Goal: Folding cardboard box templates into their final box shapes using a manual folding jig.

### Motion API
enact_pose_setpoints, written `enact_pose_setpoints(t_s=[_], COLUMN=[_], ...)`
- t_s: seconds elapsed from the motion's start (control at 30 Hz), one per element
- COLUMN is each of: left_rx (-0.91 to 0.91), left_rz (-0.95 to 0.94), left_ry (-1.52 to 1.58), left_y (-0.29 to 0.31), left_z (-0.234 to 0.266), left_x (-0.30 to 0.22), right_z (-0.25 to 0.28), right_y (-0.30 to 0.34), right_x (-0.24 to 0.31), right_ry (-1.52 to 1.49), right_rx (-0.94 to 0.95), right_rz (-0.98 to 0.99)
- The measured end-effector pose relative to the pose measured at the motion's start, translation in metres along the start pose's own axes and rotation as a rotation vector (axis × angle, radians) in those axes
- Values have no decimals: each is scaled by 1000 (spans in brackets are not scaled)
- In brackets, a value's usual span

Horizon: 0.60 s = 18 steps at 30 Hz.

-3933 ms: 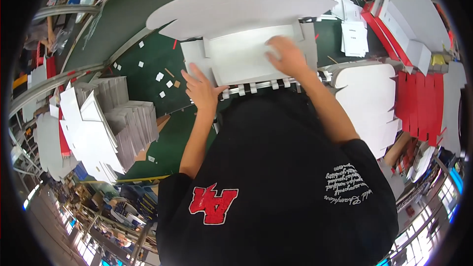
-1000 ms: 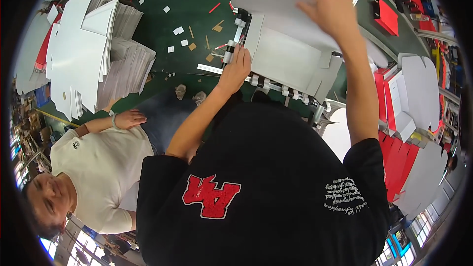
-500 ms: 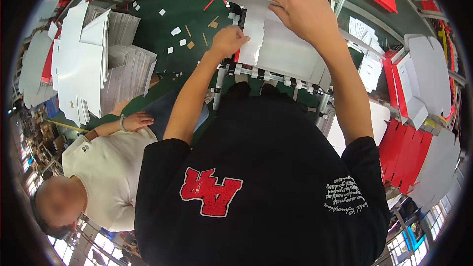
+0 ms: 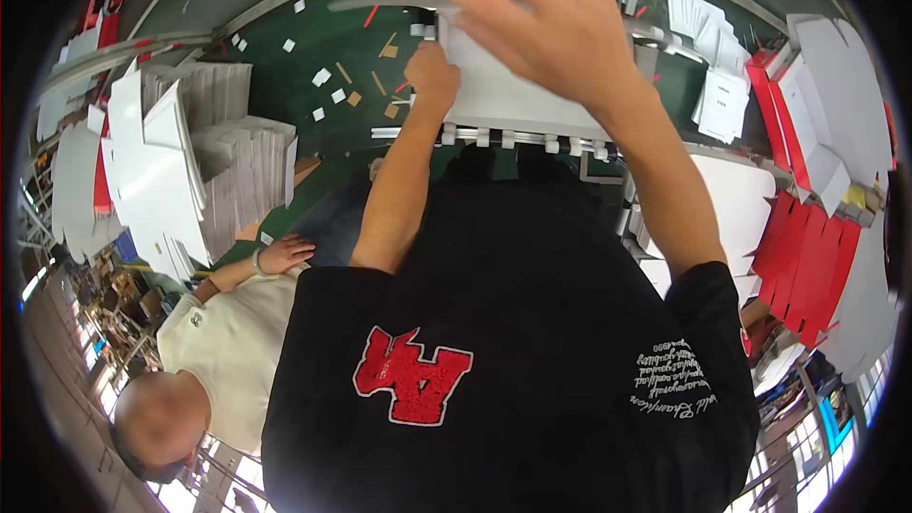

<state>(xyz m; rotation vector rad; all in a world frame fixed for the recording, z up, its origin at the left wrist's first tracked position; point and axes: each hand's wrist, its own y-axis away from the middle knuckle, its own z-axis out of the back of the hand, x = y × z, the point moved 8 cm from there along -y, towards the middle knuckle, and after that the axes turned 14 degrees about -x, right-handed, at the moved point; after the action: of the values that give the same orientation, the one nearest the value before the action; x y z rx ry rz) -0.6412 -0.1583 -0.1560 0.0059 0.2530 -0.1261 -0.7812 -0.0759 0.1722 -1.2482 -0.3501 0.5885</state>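
Note:
A white cardboard blank (image 4: 518, 100) lies on the roller frame (image 4: 527, 140) in front of me. My left hand (image 4: 434, 78) is closed at the blank's left edge; its fingertips are partly hidden. Higher up and nearer the camera, my right hand (image 4: 546, 24) spreads its fingers above the blank, slightly smeared by motion. Past its fingertips a thin pale flap (image 4: 380, 2) sticks out to the left, seen almost edge-on. Whether the right fingers touch that flap I cannot tell.
Stacks of white cardboard blanks (image 4: 223, 166) stand at left, beside a seated person in a cream top (image 4: 233, 342). Scraps (image 4: 323, 76) litter the green floor (image 4: 285, 109). At right are white printed sheets (image 4: 722, 100) and red cardboard pieces (image 4: 807, 261).
My right hand has opened from its grip on the flap and come up closer to the camera. The flap now reaches farther left. My left hand stays by the blank's left edge.

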Motion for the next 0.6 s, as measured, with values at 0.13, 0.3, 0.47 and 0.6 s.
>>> enact_pose_setpoints(t_s=[0.13, 0.3, 0.47, 0.6], left_rx=[-78, -85, -170, -381], left_rz=[88, 116, 7, -401], left_ry=[-151, -156, -278, -322], left_y=[10, 13, 13, 33], left_z=[11, 14, 12, 35], left_x=[-3, -10, -2, -68], right_z=[128, 141, 106, 107], right_y=[82, 331, 343, 356], right_x=[-35, -74, -52, -49], right_ry=[281, -254, -577, -148], right_rx=[-518, -140, 210, 287], right_rz=[-545, -2104, -2180, -2000])
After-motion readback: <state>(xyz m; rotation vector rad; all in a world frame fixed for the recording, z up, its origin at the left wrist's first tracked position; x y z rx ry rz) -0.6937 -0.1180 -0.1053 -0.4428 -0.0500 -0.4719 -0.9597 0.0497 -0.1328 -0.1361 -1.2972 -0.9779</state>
